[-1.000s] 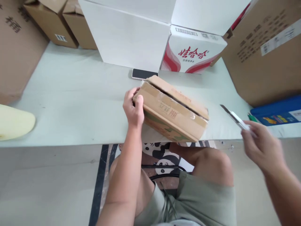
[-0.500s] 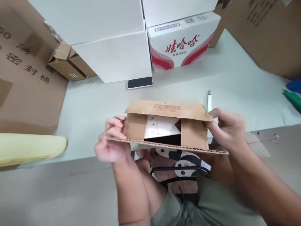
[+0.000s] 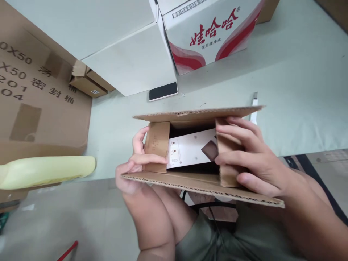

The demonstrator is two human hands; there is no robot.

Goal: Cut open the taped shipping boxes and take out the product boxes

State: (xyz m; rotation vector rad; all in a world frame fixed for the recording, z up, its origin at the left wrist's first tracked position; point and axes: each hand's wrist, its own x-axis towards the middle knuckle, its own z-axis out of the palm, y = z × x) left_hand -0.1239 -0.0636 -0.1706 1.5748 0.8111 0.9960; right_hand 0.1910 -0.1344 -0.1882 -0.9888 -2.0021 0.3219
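Observation:
A brown cardboard box (image 3: 203,183) is held up over the table's near edge, its long flaps spread and its opening toward me. Inside lies a white printed package (image 3: 187,150) with a dark diamond shape on it. My left hand (image 3: 133,170) grips the left end of the box, one finger lying across the left short flap (image 3: 156,145). On the other side my right hand (image 3: 252,156) has its fingers hooked over the right short flap (image 3: 228,145), bending it. Behind that hand a white utility knife (image 3: 253,108), blade showing, rests on the table, partly hidden.
White cartons (image 3: 136,58) and a carton with red lettering (image 3: 212,40) stand at the back of the pale green table (image 3: 296,101). Before them lies a flat black-topped device (image 3: 163,91). At left are a large brown carton (image 3: 38,94) and a pale yellow rounded object (image 3: 54,170).
The long flaps have swung wider apart, showing more of the white package. My right hand has moved from the far flap's corner onto the right short flap. The view has shifted.

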